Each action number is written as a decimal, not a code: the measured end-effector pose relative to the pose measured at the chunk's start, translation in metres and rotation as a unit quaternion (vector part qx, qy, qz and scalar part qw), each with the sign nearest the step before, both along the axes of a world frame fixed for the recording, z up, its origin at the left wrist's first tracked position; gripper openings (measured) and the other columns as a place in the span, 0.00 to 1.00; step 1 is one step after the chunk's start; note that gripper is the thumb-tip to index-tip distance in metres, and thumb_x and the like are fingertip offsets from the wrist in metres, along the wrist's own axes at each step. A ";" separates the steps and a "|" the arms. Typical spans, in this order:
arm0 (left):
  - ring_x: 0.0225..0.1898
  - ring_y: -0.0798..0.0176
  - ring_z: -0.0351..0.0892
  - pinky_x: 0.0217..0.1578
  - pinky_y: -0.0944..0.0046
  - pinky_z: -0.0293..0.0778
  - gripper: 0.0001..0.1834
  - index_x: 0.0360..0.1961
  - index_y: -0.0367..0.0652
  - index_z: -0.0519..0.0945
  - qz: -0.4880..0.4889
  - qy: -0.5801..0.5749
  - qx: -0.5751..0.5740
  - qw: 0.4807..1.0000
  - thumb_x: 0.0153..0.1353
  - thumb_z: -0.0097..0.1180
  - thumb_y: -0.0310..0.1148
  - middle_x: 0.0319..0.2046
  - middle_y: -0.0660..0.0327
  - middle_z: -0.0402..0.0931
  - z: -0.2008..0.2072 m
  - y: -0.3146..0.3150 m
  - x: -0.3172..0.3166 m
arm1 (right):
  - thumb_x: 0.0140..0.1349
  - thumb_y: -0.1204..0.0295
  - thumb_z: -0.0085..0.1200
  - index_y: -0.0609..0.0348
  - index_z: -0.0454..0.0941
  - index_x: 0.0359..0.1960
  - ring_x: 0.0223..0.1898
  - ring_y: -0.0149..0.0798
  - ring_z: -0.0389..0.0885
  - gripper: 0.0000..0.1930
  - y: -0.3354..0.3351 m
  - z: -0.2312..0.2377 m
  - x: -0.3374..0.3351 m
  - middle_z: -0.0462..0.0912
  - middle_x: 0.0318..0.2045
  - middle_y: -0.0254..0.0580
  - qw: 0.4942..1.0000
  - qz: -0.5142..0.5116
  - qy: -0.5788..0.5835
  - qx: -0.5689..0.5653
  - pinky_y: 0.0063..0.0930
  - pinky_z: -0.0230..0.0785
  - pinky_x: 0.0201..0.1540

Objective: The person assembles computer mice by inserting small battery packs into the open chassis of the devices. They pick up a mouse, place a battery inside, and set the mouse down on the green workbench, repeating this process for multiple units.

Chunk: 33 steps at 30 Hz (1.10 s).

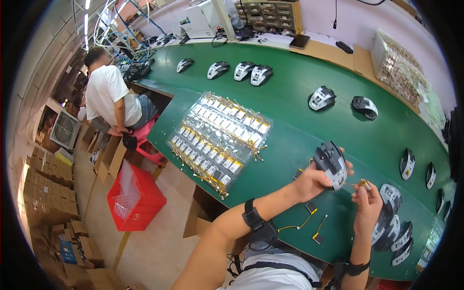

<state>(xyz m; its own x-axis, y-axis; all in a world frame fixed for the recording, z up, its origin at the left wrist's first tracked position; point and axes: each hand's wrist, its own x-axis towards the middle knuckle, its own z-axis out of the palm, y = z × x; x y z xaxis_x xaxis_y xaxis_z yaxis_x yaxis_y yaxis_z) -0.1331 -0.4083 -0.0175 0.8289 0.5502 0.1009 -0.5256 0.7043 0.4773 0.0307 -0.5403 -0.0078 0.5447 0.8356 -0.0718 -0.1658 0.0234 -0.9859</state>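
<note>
My left hand (310, 184) is closed round a partly assembled computer mouse (330, 159), black and grey-white, and holds it tilted above the green bench. Just to its right, my right hand (367, 202) pinches a small battery with yellow tape (365, 184). A thin lead seems to run from this battery to the mouse's lower edge. Below my hands, two loose flat batteries with wires, a nearer battery (317, 238) and a farther battery (310, 208), lie on the bench. Another dark battery (298, 173) is partly hidden beside my left hand.
Clear plastic trays (206, 128) with many wired batteries lie left on the green bench (285, 125). Several mice stand along the back, and a cluster of mouse shells (390, 195) sits at my right. A red crate (137, 198) and a seated co-worker (108, 89) are at left.
</note>
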 end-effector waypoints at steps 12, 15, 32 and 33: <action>0.62 0.48 0.70 0.64 0.47 0.64 0.45 0.67 0.46 0.61 -0.054 0.010 -0.042 0.998 0.40 0.52 0.23 0.59 0.49 0.70 -0.003 -0.012 0.004 | 0.67 0.73 0.52 0.65 0.71 0.52 0.30 0.25 0.75 0.14 0.001 -0.002 -0.019 0.80 0.39 0.40 0.998 0.035 0.008 0.051 0.19 0.66 0.31; 0.61 0.49 0.71 0.64 0.48 0.64 0.40 0.65 0.44 0.63 -0.046 0.033 -0.073 0.996 0.44 0.51 0.25 0.58 0.49 0.71 -0.006 -0.014 0.003 | 0.67 0.75 0.52 0.67 0.75 0.48 0.33 0.30 0.78 0.11 0.003 -0.007 -0.018 0.80 0.38 0.41 0.969 0.015 -0.236 0.076 0.22 0.71 0.35; 0.57 0.47 0.75 0.57 0.49 0.74 0.37 0.62 0.36 0.66 -0.029 0.107 -0.027 0.993 0.50 0.54 0.42 0.55 0.45 0.73 0.004 -0.012 0.008 | 0.45 0.83 0.65 0.54 0.81 0.54 0.29 0.37 0.79 0.28 -0.002 0.010 -0.014 0.79 0.34 0.40 0.824 -0.024 -0.544 0.159 0.27 0.74 0.31; 0.57 0.47 0.75 0.57 0.49 0.73 0.37 0.62 0.36 0.66 -0.032 0.111 -0.021 0.993 0.49 0.54 0.42 0.55 0.45 0.73 0.002 -0.013 0.008 | 0.44 0.84 0.65 0.53 0.81 0.54 0.29 0.36 0.79 0.30 -0.002 0.007 -0.013 0.80 0.33 0.39 0.808 -0.039 -0.560 0.178 0.26 0.74 0.30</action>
<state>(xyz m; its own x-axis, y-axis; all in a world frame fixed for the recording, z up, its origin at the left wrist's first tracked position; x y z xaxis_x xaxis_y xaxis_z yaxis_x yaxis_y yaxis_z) -0.1246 -0.4211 -0.0154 0.8611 0.4963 -0.1106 -0.3647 0.7543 0.5459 0.0180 -0.5421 -0.0006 0.1534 0.6545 0.7403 0.8409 0.3070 -0.4457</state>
